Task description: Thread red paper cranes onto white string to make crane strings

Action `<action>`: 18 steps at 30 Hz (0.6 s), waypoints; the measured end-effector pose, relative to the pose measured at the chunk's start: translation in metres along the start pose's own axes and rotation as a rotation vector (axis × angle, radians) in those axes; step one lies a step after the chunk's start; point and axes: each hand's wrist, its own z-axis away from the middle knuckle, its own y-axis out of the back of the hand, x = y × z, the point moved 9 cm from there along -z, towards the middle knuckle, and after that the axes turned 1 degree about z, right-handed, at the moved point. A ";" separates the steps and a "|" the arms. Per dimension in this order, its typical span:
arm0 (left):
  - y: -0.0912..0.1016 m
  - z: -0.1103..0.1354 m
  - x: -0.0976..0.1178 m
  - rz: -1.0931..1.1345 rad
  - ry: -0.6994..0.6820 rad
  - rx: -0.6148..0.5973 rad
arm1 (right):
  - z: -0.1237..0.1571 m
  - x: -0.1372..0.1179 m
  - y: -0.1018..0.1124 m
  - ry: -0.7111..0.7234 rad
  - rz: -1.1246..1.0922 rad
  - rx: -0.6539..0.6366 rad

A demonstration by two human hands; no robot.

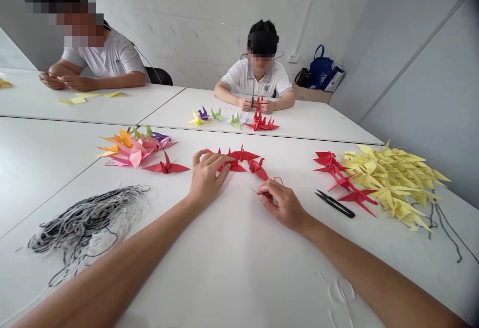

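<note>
Red paper cranes lie in a small cluster in the middle of the table, one red paper crane [257, 168] at its right end. My left hand [208, 175] reaches over the cluster from the left, thumb and forefinger closed about the wing of another red paper crane [236, 166]. Just right of it, my right hand [282, 203] pinches a thin needle [254, 190], its tip pointing left. A thin red loop [278, 180] shows behind the right knuckles. A single red crane [166, 166] lies left of my left hand.
Left lies a tangle of black and white cord [93, 218], with pink and orange cranes [134, 151] behind. Right are black thread snips [335, 203], red cranes [344, 180] and a yellow crane pile [392, 178]. Two people sit opposite, one handling a red crane [259, 103].
</note>
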 end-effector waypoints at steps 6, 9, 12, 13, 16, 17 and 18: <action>0.009 0.006 0.000 0.234 0.107 0.097 | 0.001 0.001 0.000 -0.011 -0.018 -0.002; 0.001 0.009 0.002 0.405 0.204 0.078 | 0.002 0.003 0.000 -0.036 -0.002 -0.009; -0.022 0.015 0.000 0.755 0.395 -0.060 | 0.002 0.004 0.000 -0.054 0.023 -0.012; -0.033 0.018 0.000 0.901 0.474 -0.138 | 0.002 0.004 0.000 -0.057 0.027 -0.013; -0.058 0.028 0.003 1.228 0.666 -0.310 | 0.003 0.006 0.000 -0.060 0.039 -0.009; -0.060 0.029 0.001 1.276 0.702 -0.320 | 0.003 0.006 0.001 -0.062 0.044 -0.004; -0.062 0.030 -0.001 1.302 0.727 -0.318 | 0.003 0.007 0.001 -0.065 0.049 0.003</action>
